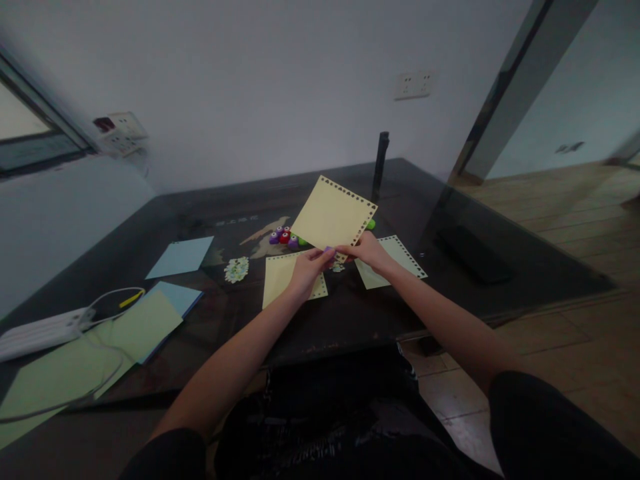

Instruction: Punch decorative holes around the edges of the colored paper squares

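Above a dark glass counter (350,313), a person seated at its near edge holds up a yellow paper sheet (333,215) whose edges are punched with a row of small holes. Both forearms reach forward and converge at the sheet's lower corner: the left hand (306,268) pinches it from below with fingers closed on the paper, and the right hand (367,250) grips the same corner from the other side, thumb on top. The two hands sit almost touching, both clamped on the sheet, which is lifted clear of the counter and tilted like a diamond.

Beneath the hands lie two more punched sheets flat on the counter, a yellow one (280,277) under the left wrist and a pale green one (400,257) beyond the right. A cluster of small craft punches (284,237) in purple and red stands just behind the raised sheet, with a little heap of punched scraps (237,269) nearby. Further left rest a light blue sheet (181,257), a stack of green and blue paper (145,323), and a white power strip (40,331) with its cable. No containers appear on the counter.
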The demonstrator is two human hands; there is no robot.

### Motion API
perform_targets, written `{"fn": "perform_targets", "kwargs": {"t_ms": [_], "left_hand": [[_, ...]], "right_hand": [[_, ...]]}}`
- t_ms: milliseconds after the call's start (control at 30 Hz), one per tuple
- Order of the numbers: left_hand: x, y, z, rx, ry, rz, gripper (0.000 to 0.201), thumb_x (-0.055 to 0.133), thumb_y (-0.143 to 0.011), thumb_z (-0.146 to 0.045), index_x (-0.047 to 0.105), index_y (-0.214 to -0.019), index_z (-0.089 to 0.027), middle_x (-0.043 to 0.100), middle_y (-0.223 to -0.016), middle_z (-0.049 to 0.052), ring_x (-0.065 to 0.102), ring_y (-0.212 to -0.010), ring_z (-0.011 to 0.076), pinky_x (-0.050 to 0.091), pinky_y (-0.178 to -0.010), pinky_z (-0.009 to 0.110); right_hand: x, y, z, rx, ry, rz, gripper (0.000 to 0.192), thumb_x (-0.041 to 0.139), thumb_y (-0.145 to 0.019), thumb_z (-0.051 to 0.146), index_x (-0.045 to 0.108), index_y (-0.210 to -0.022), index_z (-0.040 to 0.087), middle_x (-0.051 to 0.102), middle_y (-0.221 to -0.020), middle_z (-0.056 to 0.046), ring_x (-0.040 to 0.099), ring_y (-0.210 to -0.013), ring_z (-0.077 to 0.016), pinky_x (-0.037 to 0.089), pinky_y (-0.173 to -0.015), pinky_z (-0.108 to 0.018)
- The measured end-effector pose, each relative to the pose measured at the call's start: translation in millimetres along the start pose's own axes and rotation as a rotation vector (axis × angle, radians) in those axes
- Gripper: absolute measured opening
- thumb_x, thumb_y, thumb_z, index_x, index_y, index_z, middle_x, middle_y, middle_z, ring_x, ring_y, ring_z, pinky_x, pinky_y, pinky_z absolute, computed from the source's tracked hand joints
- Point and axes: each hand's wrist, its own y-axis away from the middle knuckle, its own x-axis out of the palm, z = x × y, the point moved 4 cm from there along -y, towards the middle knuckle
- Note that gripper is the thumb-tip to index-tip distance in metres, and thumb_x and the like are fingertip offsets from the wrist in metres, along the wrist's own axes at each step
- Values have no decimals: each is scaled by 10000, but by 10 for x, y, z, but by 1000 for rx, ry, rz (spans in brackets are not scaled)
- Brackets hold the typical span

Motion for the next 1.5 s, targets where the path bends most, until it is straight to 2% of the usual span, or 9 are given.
{"fn": "perform_targets", "kwargs": {"t_ms": [400, 600, 800, 1033, 1267, 1500], "left_hand": [[-39, 0, -18, 17, -165, -48, 360, 748, -633, -457, 711, -791, -135, 701, -809, 82, 615, -755, 181, 429, -643, 260], [-36, -1, -14, 15, -168, -67, 369, 762, -610, -466, 709, -779, -142, 700, -803, 79, 614, -755, 184, 414, -645, 264], [-42, -5, -13, 22, -200, -81, 365, 757, -614, -462, 701, -782, -143, 700, -798, 76, 614, -760, 187, 415, -632, 262], [-35, -1, -23, 38, -215, -73, 370, 749, -623, -464, 702, -796, -140, 700, -813, 82, 613, -768, 193, 412, -618, 264], [-23, -6, -32, 84, -215, -68, 352, 740, -645, -444, 709, -796, -128, 710, -805, 88, 624, -763, 206, 438, -682, 301], [-7, -29, -5, 99, -115, -48, 365, 760, -618, -425, 700, -789, -109, 710, -796, 81, 628, -759, 189, 457, -771, 321]], "right_hand": [[1, 7, 14, 0, 18, 12, 301, 741, -634, 333, 653, -829, 121, 688, -795, -106, 635, -681, -208, 578, -615, -370], [5, 15, 33, 9, 29, 16, 301, 732, -647, 312, 658, -847, 99, 688, -827, -136, 642, -706, -233, 576, -641, -415], [5, 10, 20, -10, 16, 15, 297, 744, -630, 336, 650, -817, 126, 691, -783, -100, 638, -684, -216, 576, -608, -365], [5, 9, 12, -11, 20, 29, 289, 733, -646, 330, 652, -834, 126, 688, -816, -115, 642, -719, -231, 577, -634, -394], [10, 18, 39, -6, 8, 21, 309, 745, -637, 350, 650, -830, 128, 691, -818, -118, 646, -732, -245, 576, -641, -409], [7, 5, 18, -17, 9, 19, 292, 737, -646, 312, 657, -842, 112, 692, -808, -117, 648, -714, -234, 581, -634, -404]]}}
